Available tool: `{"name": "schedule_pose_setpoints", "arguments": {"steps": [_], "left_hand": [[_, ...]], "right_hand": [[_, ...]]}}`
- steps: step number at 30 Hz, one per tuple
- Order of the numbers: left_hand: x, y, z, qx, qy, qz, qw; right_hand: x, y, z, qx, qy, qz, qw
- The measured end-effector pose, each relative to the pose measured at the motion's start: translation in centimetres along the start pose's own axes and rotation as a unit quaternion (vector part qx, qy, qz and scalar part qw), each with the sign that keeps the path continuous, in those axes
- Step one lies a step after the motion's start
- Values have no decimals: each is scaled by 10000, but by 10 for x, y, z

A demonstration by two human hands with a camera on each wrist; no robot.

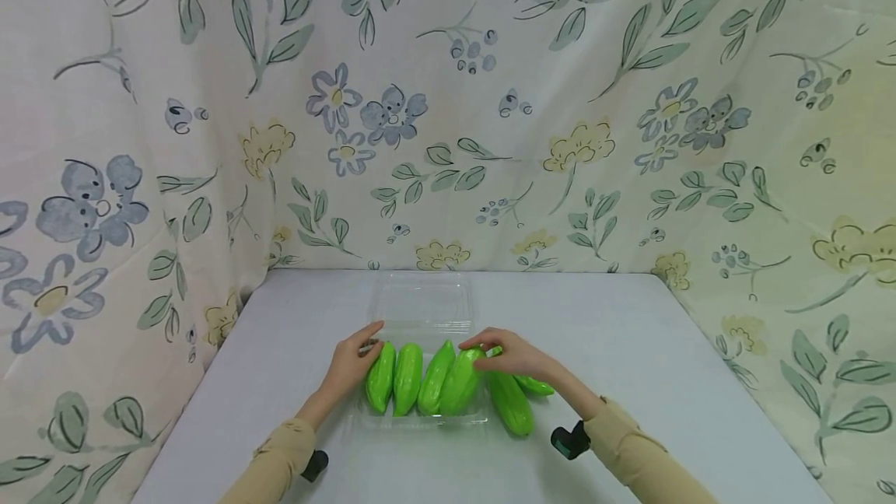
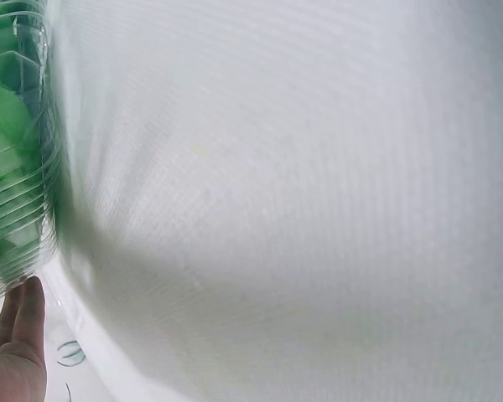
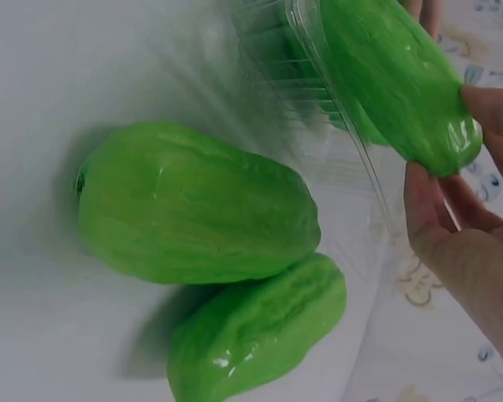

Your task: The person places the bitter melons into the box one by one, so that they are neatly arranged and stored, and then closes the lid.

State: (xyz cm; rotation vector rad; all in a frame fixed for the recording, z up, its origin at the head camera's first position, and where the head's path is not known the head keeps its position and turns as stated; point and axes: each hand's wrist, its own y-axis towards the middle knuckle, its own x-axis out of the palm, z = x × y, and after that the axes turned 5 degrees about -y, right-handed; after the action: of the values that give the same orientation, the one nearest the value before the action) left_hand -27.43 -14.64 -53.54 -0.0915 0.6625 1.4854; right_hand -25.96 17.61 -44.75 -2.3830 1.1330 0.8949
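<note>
A clear plastic container [image 1: 458, 420] holds a row of glossy green gourd-like vegetables, among them the leftmost one [image 1: 380, 379]. At its back left corner, my left hand [image 1: 350, 360] grips the container, the fingers [image 2: 32, 314] against the outside wall in the left wrist view. My right hand [image 1: 514, 352] pinches the upper end of the rightmost green gourd [image 1: 460, 386] in the row. In the right wrist view that gourd [image 3: 407, 84] slants over the container's rim, with thumb and fingertips round its end.
Right of the container a larger green gourd [image 1: 511, 404] lies on the white table [image 1: 616, 364]. Another gourd [image 3: 260, 327] lies against it, partly behind my right hand in the head view. The container's clear lid [image 1: 421, 302] is folded back toward the floral curtain [image 1: 448, 201].
</note>
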Motion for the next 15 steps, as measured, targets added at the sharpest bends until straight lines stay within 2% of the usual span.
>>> {"name": "schedule_pose_setpoints", "arguments": {"steps": [5,15], "left_hand": [[0,-1,0,-6,-33,-4,10000],[-1,-1,2,-93,-70,-58,9999]], "right_hand": [[7,7,-1,-26,22,218,9998],[19,18,0,229,-166,672,9973]]}}
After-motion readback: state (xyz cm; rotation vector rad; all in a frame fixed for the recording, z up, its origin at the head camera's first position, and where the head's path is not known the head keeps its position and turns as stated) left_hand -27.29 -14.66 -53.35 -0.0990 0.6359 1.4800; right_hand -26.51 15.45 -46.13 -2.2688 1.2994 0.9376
